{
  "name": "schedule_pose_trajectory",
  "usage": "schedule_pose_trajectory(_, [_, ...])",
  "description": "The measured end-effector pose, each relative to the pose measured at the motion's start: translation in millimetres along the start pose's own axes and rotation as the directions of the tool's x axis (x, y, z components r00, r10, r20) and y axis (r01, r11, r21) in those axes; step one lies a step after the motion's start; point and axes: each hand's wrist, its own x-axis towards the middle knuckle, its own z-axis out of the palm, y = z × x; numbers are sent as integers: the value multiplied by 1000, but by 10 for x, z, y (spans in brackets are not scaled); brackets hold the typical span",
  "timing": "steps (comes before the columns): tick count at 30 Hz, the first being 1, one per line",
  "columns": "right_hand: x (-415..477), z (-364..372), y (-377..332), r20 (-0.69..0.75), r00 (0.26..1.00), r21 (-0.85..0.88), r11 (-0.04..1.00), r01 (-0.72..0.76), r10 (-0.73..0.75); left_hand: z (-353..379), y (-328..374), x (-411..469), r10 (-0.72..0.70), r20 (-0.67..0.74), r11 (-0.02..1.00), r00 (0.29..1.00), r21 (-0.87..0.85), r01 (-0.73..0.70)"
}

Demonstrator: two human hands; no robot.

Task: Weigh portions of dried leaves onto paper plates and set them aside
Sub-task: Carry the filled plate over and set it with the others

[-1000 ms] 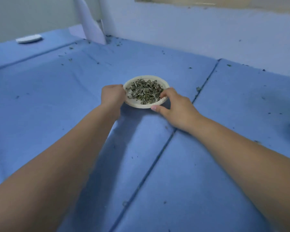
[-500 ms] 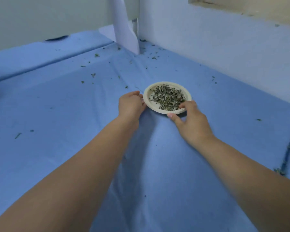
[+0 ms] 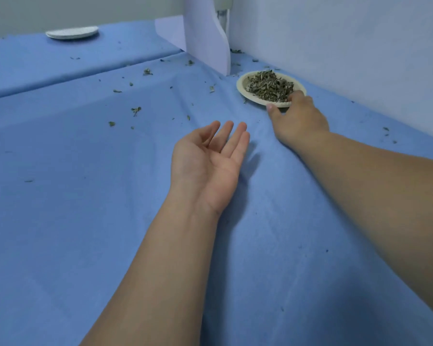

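- Progress: one portion is plated and lies at the far edge of the blue cloth surface [image 3: 85, 221], so the setting-aside step looks almost done. Only the release is left. No scale is in view, so the number of portions left to weigh cannot be judged.
- Round cream paper plate [image 3: 243, 86]: sits flat on the cloth, just beside the pale wall [image 3: 360, 46] and near the foot of a white upright panel [image 3: 205, 33].
- Contents: a loose heap of dried grey-green leaves [image 3: 269, 86], all within the rim.
- Right hand [image 3: 298, 118]: pinches the plate's near rim, with the thumb along the edge and the fingers curled over it.
- Left hand [image 3: 208, 161]: palm up, fingers relaxed and spread, holding nothing, well apart from the plate.
- Flat white plate [image 3: 71, 33]: at the far left, seen edge-on. Its contents cannot be told.
- Loose leaf fragments [image 3: 136, 110]: scattered over the cloth.
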Motion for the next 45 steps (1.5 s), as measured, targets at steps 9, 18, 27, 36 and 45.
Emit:
schedule_pose_trajectory(9, [613, 162, -284, -10, 1000, -10, 1000, -20, 20, -11, 117, 35, -33, 44, 986, 998, -162, 40])
schedule_pose_trajectory(18, [963, 276, -323, -27, 998, -31, 998, -56, 55, -33, 92, 32, -67, 26, 981, 997, -178, 70])
schedule_pose_trajectory(27, [1085, 307, -334, -47, 996, -13, 997, -83, 82, -28, 81, 46, -57, 16, 985, 998, -160, 58])
schedule_pose_trajectory(36, [689, 242, -184, 34, 988, -216, 966, -142, 152, 60, 22, 24, -54, -32, 998, 998, -30, 53])
schedule_pose_trajectory(45, [-338, -199, 357, 264, 964, -297, 951, 88, -6, 52, -314, -2, 237, 105, 757, 966, 603, -252])
